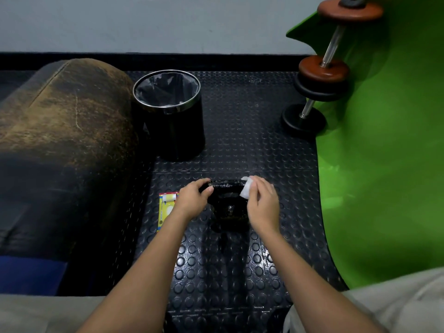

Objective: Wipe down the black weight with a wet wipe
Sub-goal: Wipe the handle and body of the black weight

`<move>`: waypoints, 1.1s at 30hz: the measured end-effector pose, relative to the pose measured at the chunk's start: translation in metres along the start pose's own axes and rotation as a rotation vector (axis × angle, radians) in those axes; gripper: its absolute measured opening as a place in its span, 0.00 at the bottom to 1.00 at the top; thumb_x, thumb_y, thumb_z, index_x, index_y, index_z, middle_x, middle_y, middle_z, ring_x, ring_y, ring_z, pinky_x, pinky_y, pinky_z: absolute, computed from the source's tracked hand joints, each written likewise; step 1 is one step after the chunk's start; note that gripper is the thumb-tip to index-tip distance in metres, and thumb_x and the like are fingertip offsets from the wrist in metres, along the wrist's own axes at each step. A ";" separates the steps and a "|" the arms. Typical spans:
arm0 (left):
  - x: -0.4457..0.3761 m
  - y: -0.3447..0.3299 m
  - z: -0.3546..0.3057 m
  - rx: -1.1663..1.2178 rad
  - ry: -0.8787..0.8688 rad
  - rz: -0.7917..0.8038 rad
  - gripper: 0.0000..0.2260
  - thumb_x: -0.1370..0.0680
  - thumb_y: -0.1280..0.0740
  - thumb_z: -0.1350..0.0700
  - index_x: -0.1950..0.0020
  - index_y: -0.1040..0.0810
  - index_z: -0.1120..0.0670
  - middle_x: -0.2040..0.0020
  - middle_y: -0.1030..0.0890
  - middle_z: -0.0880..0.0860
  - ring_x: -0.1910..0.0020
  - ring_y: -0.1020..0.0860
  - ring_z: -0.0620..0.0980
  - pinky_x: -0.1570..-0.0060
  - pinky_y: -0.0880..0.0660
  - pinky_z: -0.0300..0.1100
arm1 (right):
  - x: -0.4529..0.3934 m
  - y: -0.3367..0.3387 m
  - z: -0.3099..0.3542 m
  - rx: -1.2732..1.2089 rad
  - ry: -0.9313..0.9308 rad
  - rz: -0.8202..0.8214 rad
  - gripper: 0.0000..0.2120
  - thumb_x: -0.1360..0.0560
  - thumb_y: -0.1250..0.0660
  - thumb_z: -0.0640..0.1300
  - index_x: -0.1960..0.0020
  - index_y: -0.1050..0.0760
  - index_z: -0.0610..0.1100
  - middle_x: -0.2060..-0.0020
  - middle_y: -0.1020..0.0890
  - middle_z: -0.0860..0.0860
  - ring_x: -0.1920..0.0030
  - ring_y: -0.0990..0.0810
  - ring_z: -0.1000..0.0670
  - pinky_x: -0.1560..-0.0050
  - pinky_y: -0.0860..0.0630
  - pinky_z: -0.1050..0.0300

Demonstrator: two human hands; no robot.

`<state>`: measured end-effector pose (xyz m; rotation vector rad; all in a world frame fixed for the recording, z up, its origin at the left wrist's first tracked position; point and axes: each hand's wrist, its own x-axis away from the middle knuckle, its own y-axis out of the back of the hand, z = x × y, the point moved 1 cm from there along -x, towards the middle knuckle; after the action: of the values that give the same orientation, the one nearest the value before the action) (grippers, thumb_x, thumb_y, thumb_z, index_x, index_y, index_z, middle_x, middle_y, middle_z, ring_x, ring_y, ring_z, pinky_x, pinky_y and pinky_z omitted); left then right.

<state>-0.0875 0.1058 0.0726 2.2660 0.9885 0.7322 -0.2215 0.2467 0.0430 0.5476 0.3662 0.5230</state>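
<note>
A glossy black weight (228, 207) stands on the studded black floor mat in the middle of the head view, tilted up on its edge. My left hand (193, 199) grips its upper left rim, thumb and fingers curled over the edge. My right hand (262, 203) pinches a white wet wipe (246, 189) and presses it against the weight's upper right rim. The weight's lower part is partly hidden between my hands.
A yellow wet-wipe packet (165, 207) lies just left of my left wrist. A black bin (170, 114) with a dark liner stands behind the weight. A worn brown cushion (64, 111) fills the left. A dumbbell (322, 75) leans on a green mat (384, 164) at the right.
</note>
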 end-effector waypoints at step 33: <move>0.001 0.002 0.002 0.001 -0.001 -0.010 0.18 0.21 0.37 0.48 0.31 0.28 0.48 0.35 0.24 0.52 0.39 0.26 0.52 0.47 0.30 0.39 | -0.012 0.001 0.007 0.034 -0.151 0.035 0.17 0.16 0.48 0.48 0.40 0.21 0.48 0.44 0.19 0.53 0.46 0.23 0.54 0.36 0.28 0.51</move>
<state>-0.0849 0.1047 0.0727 2.2605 0.9993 0.7266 -0.2280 0.2380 0.0512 0.6234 0.2227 0.5069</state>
